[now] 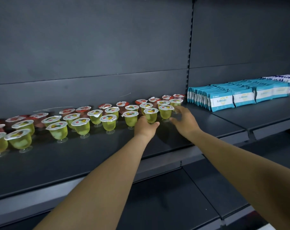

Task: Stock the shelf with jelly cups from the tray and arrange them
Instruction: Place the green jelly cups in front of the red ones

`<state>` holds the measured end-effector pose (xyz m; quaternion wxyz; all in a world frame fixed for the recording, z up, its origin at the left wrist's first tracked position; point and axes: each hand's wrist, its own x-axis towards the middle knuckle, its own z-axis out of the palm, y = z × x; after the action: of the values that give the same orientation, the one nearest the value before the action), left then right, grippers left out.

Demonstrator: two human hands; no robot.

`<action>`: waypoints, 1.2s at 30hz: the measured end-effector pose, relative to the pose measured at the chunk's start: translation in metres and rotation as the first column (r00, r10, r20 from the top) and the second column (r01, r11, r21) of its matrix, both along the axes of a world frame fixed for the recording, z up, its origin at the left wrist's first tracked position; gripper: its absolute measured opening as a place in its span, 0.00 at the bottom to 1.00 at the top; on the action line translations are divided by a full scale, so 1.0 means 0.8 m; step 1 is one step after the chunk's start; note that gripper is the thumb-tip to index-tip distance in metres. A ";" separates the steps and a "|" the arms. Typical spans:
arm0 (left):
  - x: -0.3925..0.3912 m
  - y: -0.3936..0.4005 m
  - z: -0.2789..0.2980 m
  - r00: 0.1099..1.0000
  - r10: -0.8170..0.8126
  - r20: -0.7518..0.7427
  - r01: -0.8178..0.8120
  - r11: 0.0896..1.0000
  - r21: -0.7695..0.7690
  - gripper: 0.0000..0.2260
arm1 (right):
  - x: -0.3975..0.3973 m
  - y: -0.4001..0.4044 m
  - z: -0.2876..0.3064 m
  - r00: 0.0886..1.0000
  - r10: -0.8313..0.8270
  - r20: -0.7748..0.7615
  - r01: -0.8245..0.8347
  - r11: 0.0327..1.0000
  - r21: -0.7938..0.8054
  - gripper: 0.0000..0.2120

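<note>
Left of the blue tissue packs [237, 97], left hand [145, 126] grips a green jelly cup [150, 115] on the shelf [91, 156]; right hand [185, 117], fingers relaxed, nears its neighbour. Seat it upright, level with the row.

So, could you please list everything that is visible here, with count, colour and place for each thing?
green jelly cups: about twenty, yellow-green with white foil lids, front rows on the shelf
red jelly cups: about a dozen or more, red, back row by the rear panel
shelf: one, dark grey, spans the left and centre
packets: many, white and teal, standing in rows on the neighbouring shelf to the right
lower shelf: one, dark grey, below
left hand: grips one green cup at the front
right hand: fingers relaxed, reaching beside the rightmost green cups
</note>
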<state>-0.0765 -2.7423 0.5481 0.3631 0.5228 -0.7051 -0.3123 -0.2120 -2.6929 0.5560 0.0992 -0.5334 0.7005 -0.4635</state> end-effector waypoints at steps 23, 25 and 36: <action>0.206 0.264 -0.162 0.646 -0.085 0.759 0.337 0.924 -0.183 0.27 | 0.128 0.252 -0.198 0.796 0.317 -0.516 -0.238 0.947 0.215 0.33; 0.224 0.277 -0.212 0.606 -0.132 0.785 0.316 0.945 -0.086 0.28 | 0.140 0.265 -0.244 0.787 0.376 -0.488 -0.270 0.923 0.275 0.33; 0.312 0.356 -0.539 0.545 -0.425 0.723 0.097 0.889 0.448 0.26 | 0.175 0.338 -0.542 0.810 0.536 -0.239 -0.307 0.734 0.605 0.30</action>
<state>0.1732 -2.4574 0.1173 -0.1487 0.5497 -0.7935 -0.2148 -0.0721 -2.4226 0.1224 0.2053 -0.7136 0.6633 -0.0930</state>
